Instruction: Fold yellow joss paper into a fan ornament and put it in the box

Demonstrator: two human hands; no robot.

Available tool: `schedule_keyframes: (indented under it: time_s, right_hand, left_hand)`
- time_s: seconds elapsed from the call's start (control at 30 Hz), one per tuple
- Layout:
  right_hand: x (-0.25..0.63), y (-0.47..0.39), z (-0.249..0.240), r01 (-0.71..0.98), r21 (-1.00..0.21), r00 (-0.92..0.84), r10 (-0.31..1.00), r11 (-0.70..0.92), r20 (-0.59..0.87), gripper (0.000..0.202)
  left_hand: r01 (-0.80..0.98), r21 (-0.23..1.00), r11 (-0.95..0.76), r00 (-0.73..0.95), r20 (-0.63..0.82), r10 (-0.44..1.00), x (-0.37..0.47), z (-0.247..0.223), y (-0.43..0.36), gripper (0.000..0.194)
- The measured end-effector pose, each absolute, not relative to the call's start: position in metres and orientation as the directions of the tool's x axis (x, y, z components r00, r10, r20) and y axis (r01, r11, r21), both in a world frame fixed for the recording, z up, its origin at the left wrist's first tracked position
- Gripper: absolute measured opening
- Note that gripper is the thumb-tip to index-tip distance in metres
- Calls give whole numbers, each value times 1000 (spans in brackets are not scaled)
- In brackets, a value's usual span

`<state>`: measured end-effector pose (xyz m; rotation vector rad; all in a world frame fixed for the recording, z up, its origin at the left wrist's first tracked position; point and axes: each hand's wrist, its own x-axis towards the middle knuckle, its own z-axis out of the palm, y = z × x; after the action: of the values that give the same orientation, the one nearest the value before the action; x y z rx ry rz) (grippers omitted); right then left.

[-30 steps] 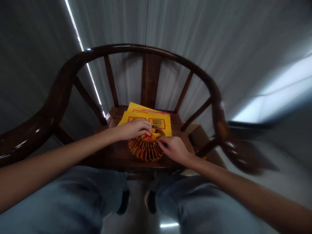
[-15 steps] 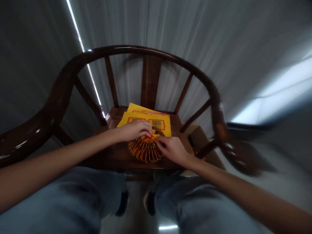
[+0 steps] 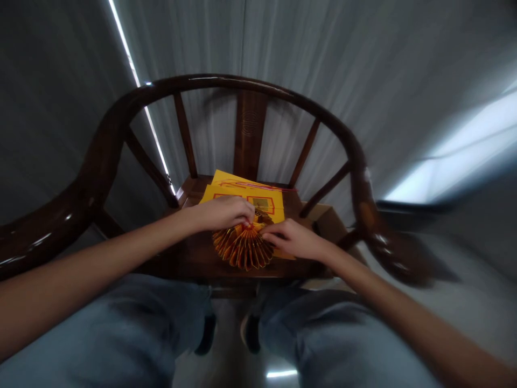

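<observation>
A pleated paper fan [image 3: 243, 250], orange-gold and spread in a half round, lies on the dark wooden seat of a chair. My left hand [image 3: 234, 211] is closed at the fan's gathered centre, where a bit of red shows between the fingertips. From the right, my right hand [image 3: 294, 238] pinches the fan's side near that centre, thumb below the fingers. Behind the hands are yellow paper sheets [image 3: 278, 214] with red-framed gold squares. Thin red and pink strings [image 3: 258, 186] lie across them. My fingers partly hide the fan's middle.
A curved wooden chair back [image 3: 218, 81] with spindles and armrests surrounds the seat on the far side and both flanks. A cardboard box [image 3: 329, 221] stands on the floor to the right, beyond the seat. Grey wall panels rise behind.
My right hand has shifted slightly right, its thumb and fingers showing more plainly. The fan's right side has spread a little to the right. My left hand stays at the centre.
</observation>
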<state>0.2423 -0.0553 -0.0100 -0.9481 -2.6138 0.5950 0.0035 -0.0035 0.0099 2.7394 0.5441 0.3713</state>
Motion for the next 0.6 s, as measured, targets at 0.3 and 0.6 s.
schedule_keyframes:
  time_s: [0.3,0.6]
  right_hand:
    - [283,-57,-11,478,-185,-801,513,859,310,28]
    - [265,-41,-22,350,-37,-904,348,936,250,26]
  left_hand:
    - [265,427,-865,886,246,393,-1,1,6,19]
    - [280,413,-866,877,257,406,-2,1,5,19]
